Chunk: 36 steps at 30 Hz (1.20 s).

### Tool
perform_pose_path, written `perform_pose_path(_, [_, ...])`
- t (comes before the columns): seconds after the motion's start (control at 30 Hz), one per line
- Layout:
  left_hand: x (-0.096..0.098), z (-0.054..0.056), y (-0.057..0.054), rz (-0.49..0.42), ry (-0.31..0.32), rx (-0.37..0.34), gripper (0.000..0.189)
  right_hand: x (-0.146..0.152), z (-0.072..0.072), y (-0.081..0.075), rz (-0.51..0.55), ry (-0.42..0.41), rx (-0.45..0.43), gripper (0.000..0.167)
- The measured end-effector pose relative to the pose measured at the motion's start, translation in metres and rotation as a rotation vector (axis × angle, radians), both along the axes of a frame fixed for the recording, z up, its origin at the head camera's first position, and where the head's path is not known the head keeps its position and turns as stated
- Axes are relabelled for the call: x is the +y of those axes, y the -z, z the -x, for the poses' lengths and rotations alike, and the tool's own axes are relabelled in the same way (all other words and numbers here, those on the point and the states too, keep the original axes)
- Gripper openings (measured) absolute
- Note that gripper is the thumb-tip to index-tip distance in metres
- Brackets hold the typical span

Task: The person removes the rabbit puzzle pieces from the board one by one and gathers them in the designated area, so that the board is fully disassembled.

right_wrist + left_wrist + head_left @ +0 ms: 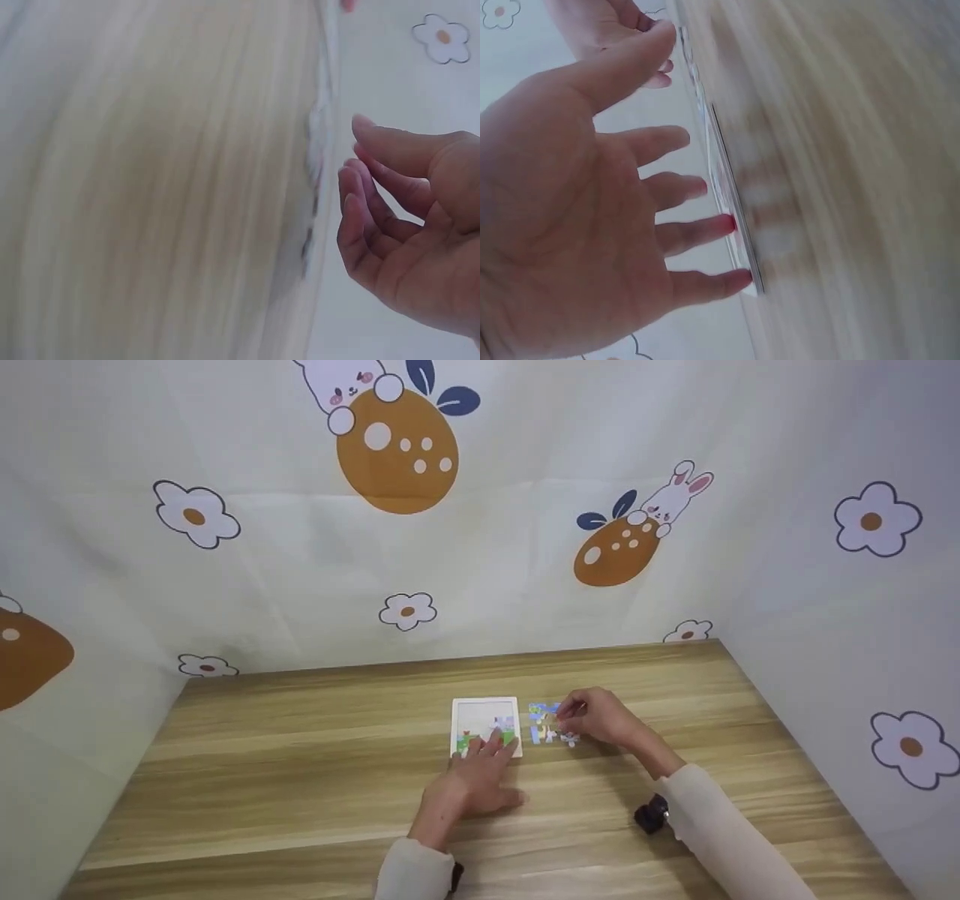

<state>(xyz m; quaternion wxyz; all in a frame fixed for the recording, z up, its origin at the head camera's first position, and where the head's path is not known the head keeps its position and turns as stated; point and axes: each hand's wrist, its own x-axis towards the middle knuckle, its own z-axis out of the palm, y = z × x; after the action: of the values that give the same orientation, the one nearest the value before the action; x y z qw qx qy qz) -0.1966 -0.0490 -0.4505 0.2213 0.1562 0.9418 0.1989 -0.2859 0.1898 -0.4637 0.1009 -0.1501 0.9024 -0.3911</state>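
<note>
Your left hand (pixel 478 781), fingers spread, touches the puzzle tray (pixel 480 715). Your right hand (pixel 602 717), fingers curled, meets the loose pieces (pixel 549 733) at right; cannot tell whether it pinches one.

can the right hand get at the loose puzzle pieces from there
Likely yes: the right hand is right by the loose puzzle pieces, nothing visible blocks it, and the left hand is out of the way at the puzzle tray.

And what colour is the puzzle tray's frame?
The frame is white, best seen in the head view.
</note>
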Motion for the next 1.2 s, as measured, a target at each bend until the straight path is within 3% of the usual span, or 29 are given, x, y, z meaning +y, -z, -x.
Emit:
perform_pose_path(0.2, [-0.011, -0.001, -0.001, -0.087, 0.043, -0.031, 0.085, -0.023, -0.004, -0.005, 0.068, 0.039, -0.012, 0.013])
perform_pose_path(0.53, [-0.012, 0.000, 0.001, 0.086, 0.110, 0.042, 0.076, -0.059, -0.003, -0.004, 0.094, 0.101, -0.075, 0.015])
perform_pose_path(0.73, [-0.011, 0.000, 0.006, 0.106, 0.107, 0.040, 0.076, -0.077, -0.003, -0.006, 0.044, 0.105, -0.079, 0.015])
perform_pose_path(1.2, [-0.018, -0.001, 0.010, 0.010, 0.082, 0.005, 0.075, -0.099, 0.004, 0.002, 0.001, 0.143, -0.153, 0.019])
